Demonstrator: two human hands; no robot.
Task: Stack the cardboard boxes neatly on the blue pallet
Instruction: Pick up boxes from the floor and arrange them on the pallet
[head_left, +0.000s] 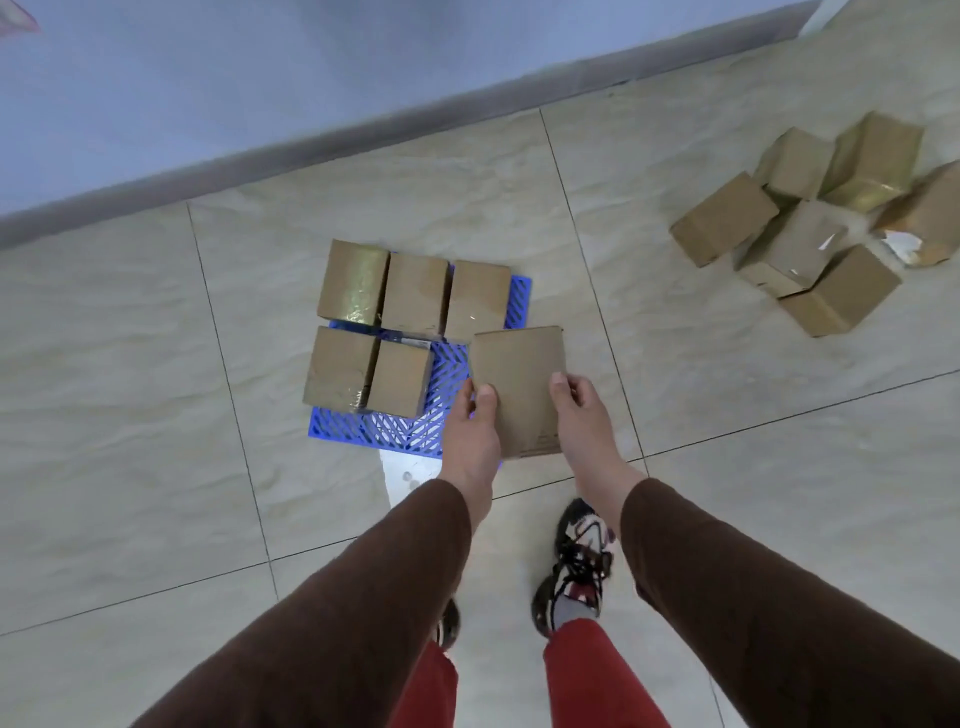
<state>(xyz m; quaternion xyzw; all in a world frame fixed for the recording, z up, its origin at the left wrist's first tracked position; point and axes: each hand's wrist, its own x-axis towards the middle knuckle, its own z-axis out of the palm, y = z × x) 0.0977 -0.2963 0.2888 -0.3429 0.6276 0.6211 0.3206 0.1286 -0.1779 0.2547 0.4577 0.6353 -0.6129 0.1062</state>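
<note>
Beige tiled floor is wide and free around the blue pallet. Five boxes stand on the pallet, three behind, two in front; its front right corner is bare. A pile of about seven boxes lies well apart, at the right. The left hand and right hand clamp one box above that corner.

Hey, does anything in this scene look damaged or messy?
Yes. The loose pile of boxes on the floor at right is jumbled, and one box at its right edge has a torn white patch.
</note>
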